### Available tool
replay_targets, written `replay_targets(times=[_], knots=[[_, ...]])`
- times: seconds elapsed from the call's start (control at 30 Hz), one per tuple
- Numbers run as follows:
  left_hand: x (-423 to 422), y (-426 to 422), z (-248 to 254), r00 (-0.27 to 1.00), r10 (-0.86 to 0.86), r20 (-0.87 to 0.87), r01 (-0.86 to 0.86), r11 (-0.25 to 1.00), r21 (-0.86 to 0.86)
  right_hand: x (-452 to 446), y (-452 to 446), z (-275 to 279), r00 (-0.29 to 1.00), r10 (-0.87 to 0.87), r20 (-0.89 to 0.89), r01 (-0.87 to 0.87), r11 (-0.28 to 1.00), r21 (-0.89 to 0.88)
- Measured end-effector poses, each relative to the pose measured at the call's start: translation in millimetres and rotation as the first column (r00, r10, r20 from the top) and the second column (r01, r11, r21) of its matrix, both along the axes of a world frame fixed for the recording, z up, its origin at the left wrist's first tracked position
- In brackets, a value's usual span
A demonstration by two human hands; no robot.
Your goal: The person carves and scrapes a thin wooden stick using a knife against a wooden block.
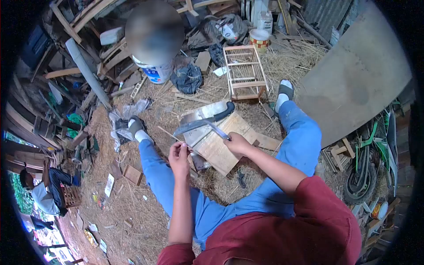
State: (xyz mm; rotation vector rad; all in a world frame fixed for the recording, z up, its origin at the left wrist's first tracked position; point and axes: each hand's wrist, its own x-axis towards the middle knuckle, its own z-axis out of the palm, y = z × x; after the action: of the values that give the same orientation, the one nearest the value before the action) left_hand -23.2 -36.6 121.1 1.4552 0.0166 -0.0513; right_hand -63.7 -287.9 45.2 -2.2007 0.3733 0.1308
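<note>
My left hand (pixel 179 160) is closed with its fingertips pinched on a thin wooden stick (pixel 167 133), which slants up and to the left. My right hand (pixel 237 145) grips a knife (pixel 216 130), its narrow blade pointing up-left over the boards. Below both hands, a pale wooden board (pixel 225 152) lies between my legs. Just beyond the knife rests a machete (pixel 196 125) with a wide dark blade and a black handle.
A small slatted wooden cage (pixel 245 73) stands ahead on straw. A white bucket (pixel 157 71) and a black plastic bag (pixel 187 79) are at its left. A large sheet (pixel 353 79) leans at right, near a motorcycle wheel (pixel 360 183). Another person (pixel 48 194) sits far left.
</note>
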Motion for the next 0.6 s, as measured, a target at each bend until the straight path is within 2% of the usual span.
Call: replay_targets(times=[0.03,0.07,0.1,0.17,0.23,0.33,0.37,0.5,0.57,0.6], knots=[[3,-3,13,1.0,0.009,0.015,-0.009,1.0,-0.014,5,-3,27,1.0,-0.003,0.011,0.003,1.0,0.001],[6,-5,30,0.999,-0.001,0.039,0.002,1.0,-0.01,7,-6,77,0.997,0.025,-0.075,-0.006,0.97,0.244],[7,-10,50,0.998,-0.012,0.059,0.012,1.0,-0.007,11,-9,113,0.985,0.074,-0.155,0.008,0.881,0.472],[18,-25,82,0.997,-0.024,0.076,0.029,0.997,-0.07,29,-16,137,0.989,0.141,-0.051,-0.077,0.77,0.633],[33,-46,115,0.994,-0.02,0.106,0.035,0.989,-0.146,39,-28,185,0.98,0.198,-0.004,-0.163,0.817,0.553],[65,-73,145,0.992,-0.043,0.117,0.066,0.977,-0.204,52,-42,217,0.975,0.176,0.137,-0.22,0.849,0.481],[74,-81,141,0.993,-0.043,0.109,0.065,0.976,-0.208,57,-46,216,0.962,0.175,0.212,-0.254,0.859,0.444],[98,-98,110,0.997,-0.056,0.061,0.073,0.941,-0.332,65,-51,177,0.978,0.081,0.192,-0.161,0.879,0.449],[98,-96,84,0.999,-0.053,0.002,0.051,0.94,-0.339,65,-48,156,0.944,0.048,0.328,-0.179,0.906,0.383],[99,-91,68,0.997,-0.068,-0.043,0.047,0.93,-0.366,57,-51,184,0.977,0.145,0.155,-0.198,0.886,0.419]])
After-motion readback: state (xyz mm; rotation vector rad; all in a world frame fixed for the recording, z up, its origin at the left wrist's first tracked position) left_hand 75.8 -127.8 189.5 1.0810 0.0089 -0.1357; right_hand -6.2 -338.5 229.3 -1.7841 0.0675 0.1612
